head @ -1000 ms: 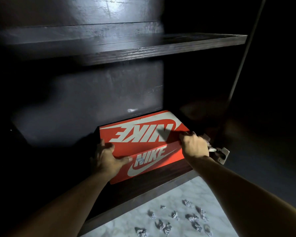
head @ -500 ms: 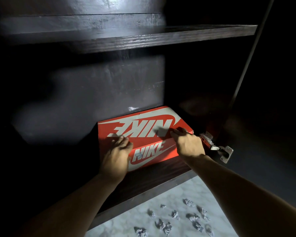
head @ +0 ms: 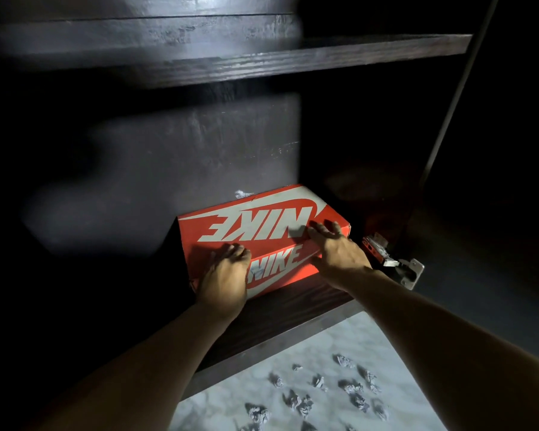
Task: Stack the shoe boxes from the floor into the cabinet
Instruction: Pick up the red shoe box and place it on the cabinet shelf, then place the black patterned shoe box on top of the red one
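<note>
Shoe box (head: 255, 225): 1 red/white box, sat on the cabinet's bottom board (head: 280, 312), under & between both hands, its near face twd the person.
Left hand (head: 226, 279): lay flat against the box's near face at its L end, fingers straight & close together, tips reaching the lid's front edge; pressed on it, no curl round anything.
Right hand (head: 339, 250): rested on the box's near R corner, fingers spread over the lid edge, thumb side down the front face; looked like a press rather than a pinch, though shadow hid the fingertips.
Hands apart: box's side logo showed in the gap betw. them.
Shelf (head: 293, 60): 1 dark board, well above both hands.
Hinge (head: 395, 262): 1 metal hinge just R of the right hand, beyond the box corner.
Floor (head: 262, 368): pale marble, below the wrists.
Paper scraps (head: 321, 384): approx. a dozen crumpled grey bits on the floor, betw. the forearms.
</note>
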